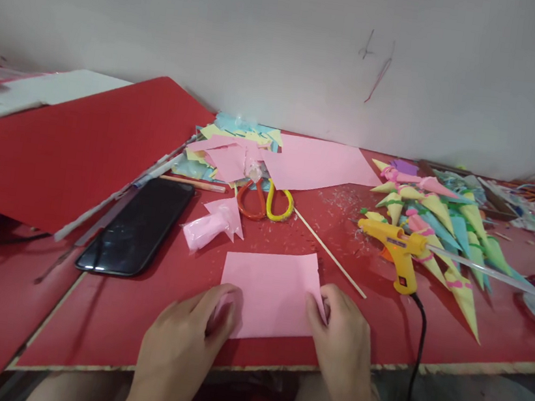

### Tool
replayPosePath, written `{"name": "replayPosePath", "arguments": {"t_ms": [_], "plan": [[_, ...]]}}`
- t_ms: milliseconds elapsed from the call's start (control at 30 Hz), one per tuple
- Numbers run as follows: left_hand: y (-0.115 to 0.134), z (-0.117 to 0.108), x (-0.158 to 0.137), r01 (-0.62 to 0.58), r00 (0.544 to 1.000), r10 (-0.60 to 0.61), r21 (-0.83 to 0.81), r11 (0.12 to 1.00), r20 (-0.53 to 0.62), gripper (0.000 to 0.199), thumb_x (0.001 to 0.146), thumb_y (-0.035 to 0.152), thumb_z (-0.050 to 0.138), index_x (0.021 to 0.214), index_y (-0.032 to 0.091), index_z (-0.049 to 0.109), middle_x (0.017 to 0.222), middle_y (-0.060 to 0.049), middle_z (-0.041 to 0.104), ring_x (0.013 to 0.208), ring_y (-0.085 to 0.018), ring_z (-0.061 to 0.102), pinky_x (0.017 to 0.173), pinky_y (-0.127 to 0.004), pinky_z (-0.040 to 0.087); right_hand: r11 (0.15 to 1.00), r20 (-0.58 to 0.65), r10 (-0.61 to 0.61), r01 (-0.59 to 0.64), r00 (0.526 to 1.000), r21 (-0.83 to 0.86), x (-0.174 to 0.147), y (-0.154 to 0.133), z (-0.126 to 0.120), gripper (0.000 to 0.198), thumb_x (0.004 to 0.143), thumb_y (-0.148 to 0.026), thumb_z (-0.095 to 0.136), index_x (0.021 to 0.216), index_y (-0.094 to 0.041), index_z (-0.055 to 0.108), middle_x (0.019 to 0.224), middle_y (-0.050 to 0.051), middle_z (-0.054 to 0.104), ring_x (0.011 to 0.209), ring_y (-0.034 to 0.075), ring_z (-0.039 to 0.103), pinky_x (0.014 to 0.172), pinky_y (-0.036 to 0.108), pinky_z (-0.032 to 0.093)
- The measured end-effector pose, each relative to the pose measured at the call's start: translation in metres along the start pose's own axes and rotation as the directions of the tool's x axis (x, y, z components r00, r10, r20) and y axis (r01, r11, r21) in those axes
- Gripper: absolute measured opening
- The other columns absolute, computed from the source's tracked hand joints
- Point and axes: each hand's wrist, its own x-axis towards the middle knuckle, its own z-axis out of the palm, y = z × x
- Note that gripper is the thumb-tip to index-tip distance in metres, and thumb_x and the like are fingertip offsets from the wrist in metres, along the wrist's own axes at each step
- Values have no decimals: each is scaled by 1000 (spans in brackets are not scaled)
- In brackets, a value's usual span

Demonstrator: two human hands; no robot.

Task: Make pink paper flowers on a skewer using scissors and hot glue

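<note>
A rectangular sheet of pink paper (270, 293) lies at the table's front edge between my hands. My left hand (191, 328) pinches its lower left corner, which curls up a little. On the right side, my right hand (339, 328) grips the paper's edge between thumb and fingers, and that edge is bent upward. Just beyond the sheet are a small wrapped pink paper piece (215, 223) and scissors with one red and one yellow handle (279, 203). A thin wooden stick (330, 251) slants across the table behind my right hand.
A black phone (140, 230) lies left beside a large red sheet (92, 144). Behind are pink paper (321, 165) and coloured scraps (237, 132). To the right are a yellow glue gun (397, 247) with a cord and a pile of coloured paper cones (464, 302).
</note>
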Motion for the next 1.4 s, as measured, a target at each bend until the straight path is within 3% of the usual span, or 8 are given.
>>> {"name": "replayPosePath", "arguments": {"t_ms": [433, 633, 767, 867, 1000, 1100, 1400], "plan": [[6, -6, 3, 76, 988, -85, 75, 994, 128, 24, 79, 34, 44, 93, 27, 62, 61, 0, 64, 55, -18, 58, 47, -24, 36, 996, -1, 59, -58, 998, 60, -1, 0, 0, 10, 80, -24, 35, 76, -21, 43, 52, -3, 51, 43, 14, 49, 43, 23, 28], [-3, -3, 1, -22, 995, 19, 32, 999, 93, 24, 82, 34, 41, 93, 26, 61, 66, 0, 62, 61, -18, 58, 57, -27, 42, 997, 8, 50, -51, 999, 50, 0, 0, 1, 15, 79, -24, 35, 85, -19, 47, 58, 0, 57, 45, 15, 52, 45, 23, 32], [-15, 2, 0, -146, 989, 147, -60, 987, 5, 28, 81, 41, 45, 99, 26, 60, 88, -4, 59, 81, -21, 56, 72, -33, 46, 1000, 6, 15, -15, 1000, 26, 1, 0, 2, 13, 78, -21, 38, 81, -19, 51, 61, 2, 60, 52, 16, 56, 47, 23, 32], [-23, 3, 3, -290, 956, 292, -84, 953, 19, 33, 80, 38, 48, 111, 30, 55, 113, -5, 53, 96, -23, 51, 83, -37, 43, 1000, 10, 1, -1, 1000, 3, 1, -1, 2, 12, 77, -18, 40, 79, -20, 52, 62, 2, 61, 56, 17, 58, 49, 23, 32], [-32, -6, 14, -441, 870, 456, -116, 890, 188, 40, 80, 40, 50, 119, 37, 48, 126, -1, 48, 108, -22, 45, 88, -35, 40, 1000, 16, -14, 14, 1000, -7, 2, -2, 1, 12, 77, -16, 41, 75, -20, 52, 61, 1, 61, 57, 17, 57, 50, 23, 31], [-40, -13, 20, -470, 842, 480, -104, 877, 247, 47, 77, 49, 50, 123, 40, 43, 131, 2, 45, 114, -24, 42, 89, -35, 39, 1000, 21, -19, 19, 1000, 6, 3, -2, 1, 11, 77, -15, 43, 74, -20, 52, 63, 1, 61, 58, 16, 57, 51, 23, 31], [-43, -21, 22, -432, 847, 416, -28, 902, 331, 58, 77, 56, 43, 130, 37, 30, 141, 2, 30, 127, -25, 30, 100, -41, 26, 999, 34, -12, 11, 999, 43, 3, -1, 3, 12, 78, -13, 44, 75, -20, 53, 64, 1, 59, 61, 16, 56, 55, 24, 34]]}}
